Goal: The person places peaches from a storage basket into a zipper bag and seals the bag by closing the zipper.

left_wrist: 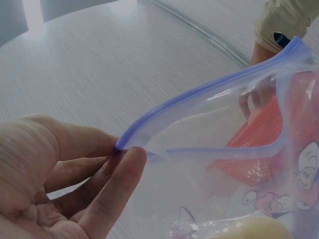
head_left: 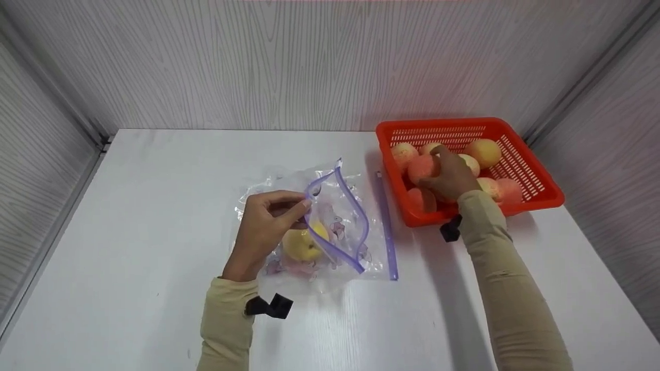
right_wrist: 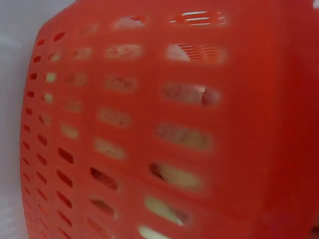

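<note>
My left hand (head_left: 265, 221) pinches one side of the mouth of a clear zip bag (left_wrist: 174, 199) with a purple zip strip (head_left: 353, 201). The mouth gapes toward the right, and pink cartoon prints mark the plastic. A yellow peach (head_left: 303, 243) shows low in the bag, partly behind the fingers. Over on the right, my right hand (head_left: 454, 175) reaches into a red plastic basket (head_left: 539, 190), with thumb and fingers around a reddish peach (head_left: 423, 169). In the right wrist view the slotted basket wall (right_wrist: 244, 124) hides that hand.
Several other pink and yellow peaches (head_left: 484, 153) lie in the basket. Flat on the white table (head_left: 154, 232), under the opened bag, is another clear bag with a purple strip (head_left: 388, 232). Wood-grain panels (head_left: 247, 62) stand at the back and sides.
</note>
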The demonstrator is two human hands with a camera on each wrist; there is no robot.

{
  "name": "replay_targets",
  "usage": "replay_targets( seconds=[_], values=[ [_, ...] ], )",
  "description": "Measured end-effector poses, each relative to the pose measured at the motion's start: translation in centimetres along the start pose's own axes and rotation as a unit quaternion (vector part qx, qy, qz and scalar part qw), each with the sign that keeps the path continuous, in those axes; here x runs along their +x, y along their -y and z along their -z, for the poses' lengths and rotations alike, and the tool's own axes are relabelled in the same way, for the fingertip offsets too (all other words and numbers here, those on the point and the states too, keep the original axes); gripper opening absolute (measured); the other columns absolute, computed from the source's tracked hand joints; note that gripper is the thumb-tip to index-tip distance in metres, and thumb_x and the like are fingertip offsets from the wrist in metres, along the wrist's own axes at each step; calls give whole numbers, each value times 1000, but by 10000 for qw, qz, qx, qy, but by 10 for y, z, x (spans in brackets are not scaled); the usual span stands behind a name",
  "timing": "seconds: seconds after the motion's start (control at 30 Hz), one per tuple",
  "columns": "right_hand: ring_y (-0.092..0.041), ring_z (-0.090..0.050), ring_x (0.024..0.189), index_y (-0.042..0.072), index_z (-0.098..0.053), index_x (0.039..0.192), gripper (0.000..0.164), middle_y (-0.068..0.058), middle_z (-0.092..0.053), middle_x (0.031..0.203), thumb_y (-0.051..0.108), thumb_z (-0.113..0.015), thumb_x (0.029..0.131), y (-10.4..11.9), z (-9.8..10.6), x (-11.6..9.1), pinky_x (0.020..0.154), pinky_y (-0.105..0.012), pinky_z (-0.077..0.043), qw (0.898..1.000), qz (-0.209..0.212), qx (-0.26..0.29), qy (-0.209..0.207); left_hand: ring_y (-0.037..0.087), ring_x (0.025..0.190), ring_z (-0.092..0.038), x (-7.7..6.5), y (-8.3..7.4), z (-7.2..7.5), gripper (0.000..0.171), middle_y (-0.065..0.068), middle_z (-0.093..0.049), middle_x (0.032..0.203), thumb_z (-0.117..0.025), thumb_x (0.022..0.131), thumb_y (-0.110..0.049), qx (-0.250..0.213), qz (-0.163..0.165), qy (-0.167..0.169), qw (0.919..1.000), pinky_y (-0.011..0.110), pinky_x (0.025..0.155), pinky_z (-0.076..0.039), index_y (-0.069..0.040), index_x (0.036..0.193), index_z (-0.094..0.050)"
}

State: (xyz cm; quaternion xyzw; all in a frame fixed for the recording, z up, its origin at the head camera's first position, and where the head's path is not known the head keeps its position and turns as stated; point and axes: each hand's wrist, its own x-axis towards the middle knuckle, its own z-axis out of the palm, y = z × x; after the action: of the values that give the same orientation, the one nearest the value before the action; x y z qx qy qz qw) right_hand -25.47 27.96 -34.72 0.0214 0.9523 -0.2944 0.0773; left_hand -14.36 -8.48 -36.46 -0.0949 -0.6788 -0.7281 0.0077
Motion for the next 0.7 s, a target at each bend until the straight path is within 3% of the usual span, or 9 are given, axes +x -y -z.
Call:
replay_targets(
  seconds=[0.13,0.33,0.47,0.7],
  values=[
    [-38,-50,108,4,-38,140,69,-19,-54,120,22,-79,88,-4,-2,-1,95,-54,-48,9995,118,40,-288,29,76,-72,-1,1,0,15,18,-72,95,-72,93,-1,-14,-23,-17,10000,36,71,-63,6,106,-74],
    [-37,-50,117,6,-40,141,73,-17,-51,134,29,-82,87,-9,-1,-13,104,-58,-47,9932,176,744,-880,40,81,-71,1,1,-2,16,21,-72,96,-71,93,0,-76,-49,18,10000,37,71,-63,8,107,-73],
    [-33,-47,119,7,-41,143,76,-14,-49,137,35,-83,86,-7,-3,-26,101,-49,-49,9804,475,1354,-1350,47,83,-69,1,2,-2,16,24,-71,97,-72,93,-1,-131,-32,4,9999,37,71,-63,8,106,-74],
    [-28,-49,120,9,-43,147,79,-10,-50,141,36,-84,85,10,-13,-49,101,-43,-49,9522,798,2352,-1779,32,78,-71,1,2,-2,15,18,-72,95,-72,92,-1,-30,-35,-18,10000,37,71,-63,7,105,-74]
  ],
)
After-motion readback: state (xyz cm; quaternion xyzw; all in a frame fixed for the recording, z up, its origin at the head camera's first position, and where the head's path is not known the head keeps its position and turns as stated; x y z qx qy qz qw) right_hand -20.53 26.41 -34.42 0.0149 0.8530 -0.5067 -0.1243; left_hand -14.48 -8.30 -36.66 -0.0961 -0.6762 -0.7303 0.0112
